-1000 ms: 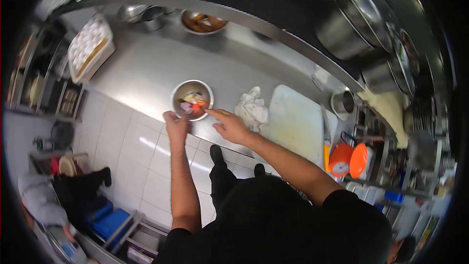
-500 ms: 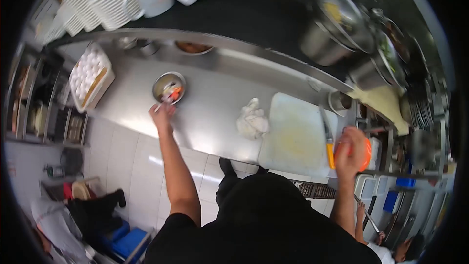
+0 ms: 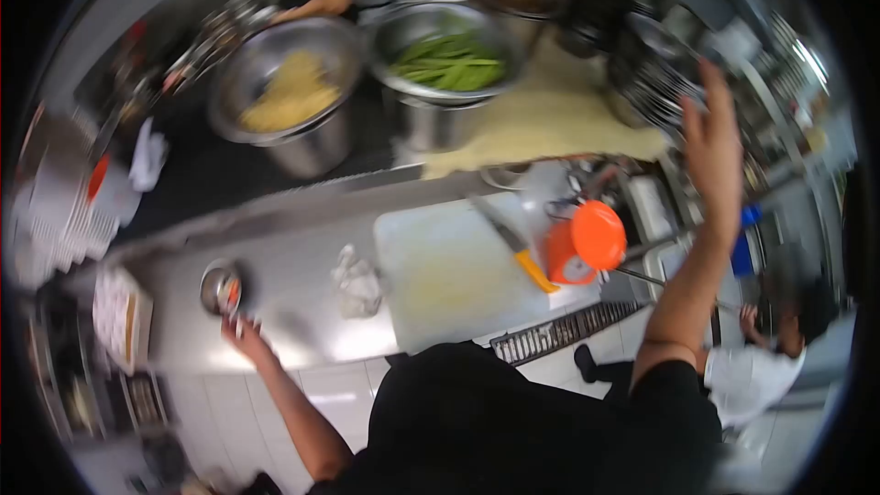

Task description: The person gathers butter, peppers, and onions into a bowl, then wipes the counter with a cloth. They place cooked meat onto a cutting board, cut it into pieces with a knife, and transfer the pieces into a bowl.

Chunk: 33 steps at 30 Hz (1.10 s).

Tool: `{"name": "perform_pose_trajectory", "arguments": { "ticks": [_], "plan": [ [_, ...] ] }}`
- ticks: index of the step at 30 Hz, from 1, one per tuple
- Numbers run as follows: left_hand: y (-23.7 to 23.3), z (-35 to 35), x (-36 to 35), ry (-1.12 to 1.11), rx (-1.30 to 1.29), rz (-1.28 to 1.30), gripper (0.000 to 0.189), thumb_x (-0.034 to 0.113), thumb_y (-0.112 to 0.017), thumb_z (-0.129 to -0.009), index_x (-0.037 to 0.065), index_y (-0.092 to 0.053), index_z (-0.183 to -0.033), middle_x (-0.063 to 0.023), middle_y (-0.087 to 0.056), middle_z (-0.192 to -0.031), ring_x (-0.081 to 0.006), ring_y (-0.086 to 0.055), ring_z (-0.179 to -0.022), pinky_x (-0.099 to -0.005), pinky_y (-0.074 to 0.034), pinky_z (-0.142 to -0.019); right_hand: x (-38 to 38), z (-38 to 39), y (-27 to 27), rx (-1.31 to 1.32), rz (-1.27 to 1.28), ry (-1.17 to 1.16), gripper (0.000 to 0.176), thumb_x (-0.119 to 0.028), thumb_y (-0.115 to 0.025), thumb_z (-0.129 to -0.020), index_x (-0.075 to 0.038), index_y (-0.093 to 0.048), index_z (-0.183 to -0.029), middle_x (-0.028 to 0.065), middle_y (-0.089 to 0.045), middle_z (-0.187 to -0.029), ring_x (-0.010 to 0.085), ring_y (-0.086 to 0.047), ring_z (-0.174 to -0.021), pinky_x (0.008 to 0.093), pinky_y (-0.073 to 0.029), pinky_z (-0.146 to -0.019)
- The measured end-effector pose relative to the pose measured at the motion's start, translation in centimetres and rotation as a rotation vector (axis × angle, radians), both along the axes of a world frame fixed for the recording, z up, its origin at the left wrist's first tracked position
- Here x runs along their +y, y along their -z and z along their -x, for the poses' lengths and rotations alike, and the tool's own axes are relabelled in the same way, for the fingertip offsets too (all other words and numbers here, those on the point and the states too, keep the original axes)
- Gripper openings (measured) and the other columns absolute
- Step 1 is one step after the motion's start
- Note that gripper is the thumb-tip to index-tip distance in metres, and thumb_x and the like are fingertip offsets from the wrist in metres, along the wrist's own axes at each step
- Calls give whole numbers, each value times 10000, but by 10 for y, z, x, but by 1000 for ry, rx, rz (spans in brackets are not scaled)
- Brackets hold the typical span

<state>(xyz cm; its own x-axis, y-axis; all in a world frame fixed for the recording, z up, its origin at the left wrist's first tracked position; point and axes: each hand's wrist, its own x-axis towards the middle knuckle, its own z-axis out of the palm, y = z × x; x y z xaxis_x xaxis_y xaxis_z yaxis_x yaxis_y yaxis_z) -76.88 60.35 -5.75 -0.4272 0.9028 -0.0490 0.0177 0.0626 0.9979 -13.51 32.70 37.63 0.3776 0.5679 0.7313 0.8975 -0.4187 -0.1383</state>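
Head view: right hand hung raised, fingers parted, stacked metal dishes just leftward; left hand, grip unreadable, had the bowl just beyond.

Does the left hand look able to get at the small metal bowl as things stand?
Likely yes: the left hand is beside the small metal bowl, at its near side, with nothing visible between.

Right hand has left the bowl; it has passed beyond the orange scale
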Motion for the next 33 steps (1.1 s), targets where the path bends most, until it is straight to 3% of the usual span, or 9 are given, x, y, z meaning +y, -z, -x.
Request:
{"name": "perform_pose_trajectory", "arguments": {
  "ticks": [3, 7, 9, 12, 17, 19, 25, 29, 33],
  "plan": [
    [4, -25, 25, 76, 44, -131, 427, 107, -655, -991, 64, -544, -1400, -119, -586, -1350, -229, -618, -1117, -369, -573, -892, -6, -70, -9, 14, 206, -33, 481, -247, -513, -1105, -90, -489, -1558, 165, -514, -1579, 285, -488, -1462, 395, -372, -1187],
    [-26, -62, 75, 197, 661, -218, 320, 124, -711, -895, 6, -657, -1187, -176, -640, -1150, -307, -631, -1019, -394, -529, -872, -6, -88, -22, 220, 321, 21, 434, -280, -540, -1106, -60, -587, -1477, 94, -718, -1245, 122, -554, -724, 279, -467, -677],
    [-25, -77, 106, 224, 778, -283, 408, 167, -710, -896, 41, -621, -1273, -203, -608, -1269, -378, -652, -1047, -460, -546, -894, -11, -121, -22, 222, 402, 106, 426, -292, -581, -1090, -62, -614, -1447, 61, -717, -1175, 95, -497, -705, 280, -435, -641],
    [-38, -95, 138, 265, 977, 41, 619, 234, -663, -923, 98, -477, -1498, -201, -436, -1555, -414, -579, -1306, -487, -523, -1046, -16, -159, -17, 195, 368, 102, 429, -313, -630, -1066, -60, -638, -1412, 44, -717, -1128, 83, -469, -705, 271, -416, -638],
    [1, -86, 212, 386, 1164, 252, 720, 227, -584, -950, 151, -325, -1618, -178, -256, -1696, -428, -491, -1423, -496, -485, -1126, -24, -211, -43, -267, 206, 121, 747, -461, -744, -966, 68, -547, -1454, 204, -636, -1357, 244, -611, -1171, 336, -462, -1048],
    [45, -77, 243, 398, 1244, 198, 630, 227, -538, -976, 146, -374, -1579, -193, -265, -1687, -438, -523, -1388, -504, -494, -1112, -48, -202, -55, -154, 194, 250, 674, -406, -696, -999, -59, -509, -1545, 224, -538, -1507, 256, -477, -1447, 365, -419, -1155],
    [-4, -91, 229, 525, 1272, 224, 398, 175, -505, -1012, 131, -548, -1405, -141, -526, -1516, -404, -656, -1228, -502, -549, -1024, -161, -74, -68, 298, 142, 133, 669, -489, -688, -981, 16, -567, -1404, 137, -557, -1409, 207, -592, -1141, 347, -431, -1055],
    [-8, -90, 204, 598, 1409, 104, 308, 253, -497, -1045, 102, -612, -1289, -151, -631, -1395, -377, -689, -1158, -499, -574, -945, -175, 38, -1, 600, 235, -455, 784, -604, -846, -795, -26, -614, -1271, 96, -613, -1178, 253, -551, -1092, 435, -402, -1060],
    [-31, -97, 159, 624, 1407, 113, 274, 249, -571, -1006, 102, -659, -1220, -127, -686, -1315, -358, -705, -1129, -491, -576, -942, -58, 101, 106, 1095, 587, -576, 511, -258, -946, -672, -36, -612, -987, 32, -533, -977, 186, -517, -894, 340, -447, -834]
  ]
}}
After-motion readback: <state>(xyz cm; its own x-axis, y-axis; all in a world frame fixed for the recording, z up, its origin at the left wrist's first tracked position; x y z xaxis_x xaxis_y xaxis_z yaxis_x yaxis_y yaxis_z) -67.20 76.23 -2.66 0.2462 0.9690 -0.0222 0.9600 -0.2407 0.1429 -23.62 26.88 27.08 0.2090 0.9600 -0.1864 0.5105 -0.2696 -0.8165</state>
